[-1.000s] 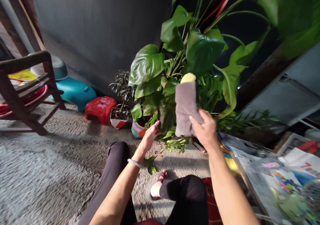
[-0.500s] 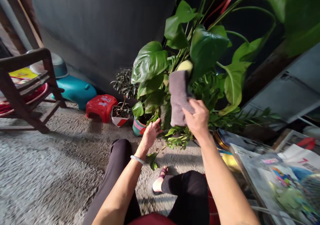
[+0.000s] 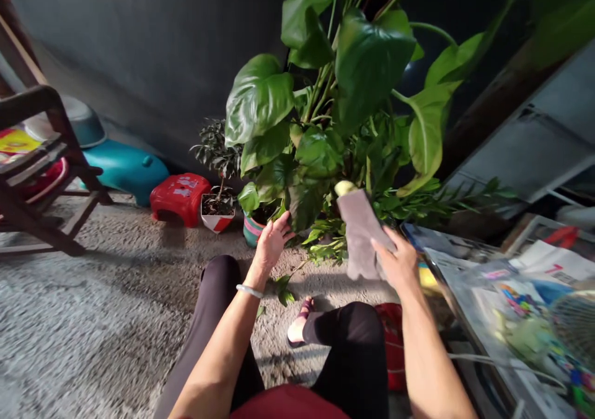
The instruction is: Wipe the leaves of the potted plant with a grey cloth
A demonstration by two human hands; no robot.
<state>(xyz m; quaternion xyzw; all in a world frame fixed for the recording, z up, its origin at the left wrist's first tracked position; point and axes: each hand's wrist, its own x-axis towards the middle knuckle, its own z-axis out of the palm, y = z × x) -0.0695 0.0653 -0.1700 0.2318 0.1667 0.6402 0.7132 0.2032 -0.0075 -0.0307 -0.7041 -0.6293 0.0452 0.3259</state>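
Note:
My right hand (image 3: 397, 261) grips a grey-brown cloth (image 3: 360, 233), which hangs in front of the plant's lower leaves. A pale yellow bit (image 3: 344, 188) shows at the cloth's upper end; I cannot tell what it is. Palm up and fingers stretched, my left hand (image 3: 273, 243) is by the lower edge of a dark green leaf (image 3: 304, 199); whether the fingertips touch it I cannot tell. Large glossy leaves (image 3: 260, 100) rise above both hands. Partly hidden behind the left hand stands a teal and pink pot (image 3: 251, 230).
Left along the dark wall are a small potted plant (image 3: 218, 205), a red stool (image 3: 180, 199), a teal plastic seat (image 3: 125, 165) and a wooden chair (image 3: 51, 177). A cluttered table (image 3: 465, 307) flanks my right arm. A leafy sprig (image 3: 284, 292) lies on the concrete.
My right hand has moved down and to the right with the cloth, away from the big leaves. The left hand stays near the dark leaf. The view has shifted slightly right.

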